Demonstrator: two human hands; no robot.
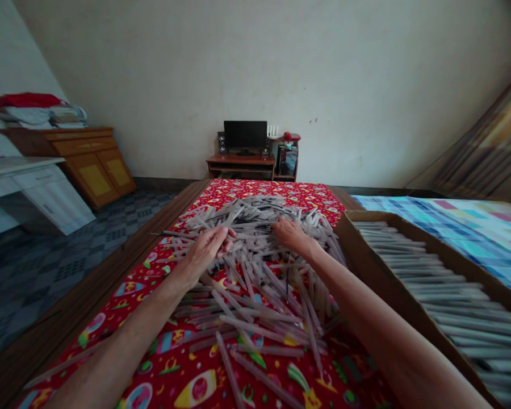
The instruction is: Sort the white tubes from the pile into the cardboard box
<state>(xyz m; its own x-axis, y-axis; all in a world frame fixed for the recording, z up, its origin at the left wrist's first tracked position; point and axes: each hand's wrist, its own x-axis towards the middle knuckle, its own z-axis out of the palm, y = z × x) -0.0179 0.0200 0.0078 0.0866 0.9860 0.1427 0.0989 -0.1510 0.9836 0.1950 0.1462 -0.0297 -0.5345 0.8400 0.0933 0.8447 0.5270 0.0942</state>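
Note:
A large loose pile of translucent whitish plastic tubes (259, 312), with thin dark sticks among them, lies on a red patterned cloth (196, 389). Over the pile's left side is my left hand (210, 245), its fingers curled together; what they hold, if anything, is hidden. Just left of it a thin dark stick (170, 233) juts out past the pile. My right hand (290, 234) reaches into the far middle of the pile, fingers bent down and closed among the tubes. Whether it grips a tube or a stick cannot be made out.
An open cardboard box (368, 264) stands close by my right forearm, filled with tubes laid side by side (443, 284). Beyond it is a checked cloth (455, 227). Ahead, a monitor (245, 135) sits on a small desk (238, 162); a wooden cabinet (96, 165) stands left.

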